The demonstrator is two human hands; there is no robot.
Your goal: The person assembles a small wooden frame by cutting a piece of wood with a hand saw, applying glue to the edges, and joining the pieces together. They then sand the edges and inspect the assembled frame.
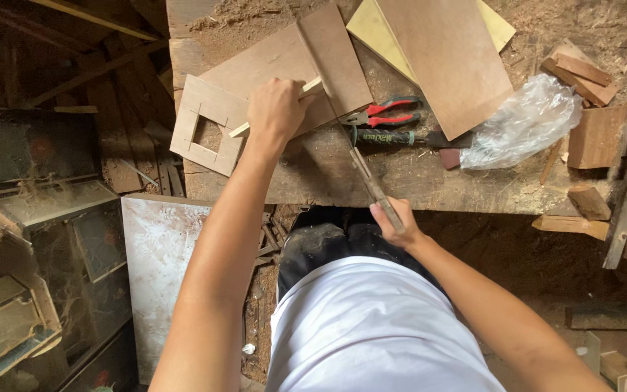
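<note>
My left hand (276, 109) is closed around a thin light wooden stick (310, 88) that lies across a brown plywood sheet (284, 62) on the workbench. My right hand (395, 225) grips the wooden handle of a narrow hand saw (366, 176). Its blade runs up and left toward the stick, close beside my left hand. A square wooden frame (208, 123) with a rectangular hole lies just left of my left hand, near the bench's left edge.
Red-handled pliers (388, 112) and a dark-handled tool (393, 136) lie right of the saw. Plywood boards (448, 58), a crumpled plastic bag (520, 123) and wood offcuts (589, 138) fill the bench's right side. A pale panel (157, 254) and dusty crates (30, 239) stand at left.
</note>
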